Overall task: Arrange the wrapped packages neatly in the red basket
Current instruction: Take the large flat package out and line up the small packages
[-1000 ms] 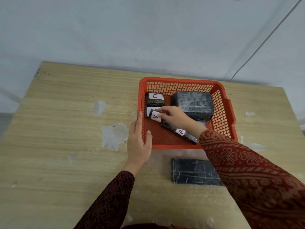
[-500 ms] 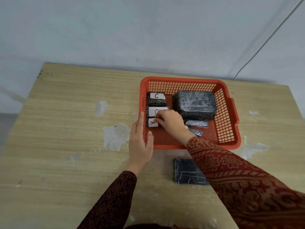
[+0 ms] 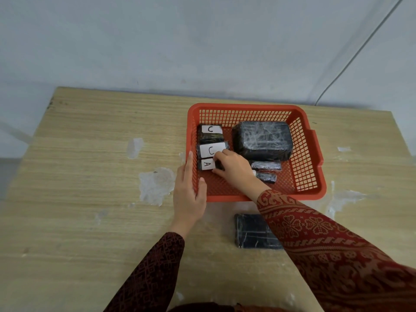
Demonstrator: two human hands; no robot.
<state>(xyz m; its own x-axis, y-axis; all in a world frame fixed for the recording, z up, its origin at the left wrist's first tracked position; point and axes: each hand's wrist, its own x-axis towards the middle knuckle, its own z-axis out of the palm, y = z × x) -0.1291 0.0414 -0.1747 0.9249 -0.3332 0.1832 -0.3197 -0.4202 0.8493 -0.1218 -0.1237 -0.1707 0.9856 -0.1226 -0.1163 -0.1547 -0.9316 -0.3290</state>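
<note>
— Head view: why is the left hand [image 3: 188,194] flat against the red basket [image 3: 314,176]?

— Fingers together along the outer left wall, thumb over the rim; I judge it steadies the basket.

— And the right hand [image 3: 234,168]?

— Fingertips pinched on the package labelled A [image 3: 208,164], pressing it into the left-hand column below two labelled packages [image 3: 210,140]. The big package [image 3: 262,140] fills the far right; one flat package [image 3: 252,231] waits on the table [image 3: 90,176].

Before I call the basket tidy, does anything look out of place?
Yes. One flat black package lies on the table in front of the red basket, outside it and partly under the right sleeve.
</note>
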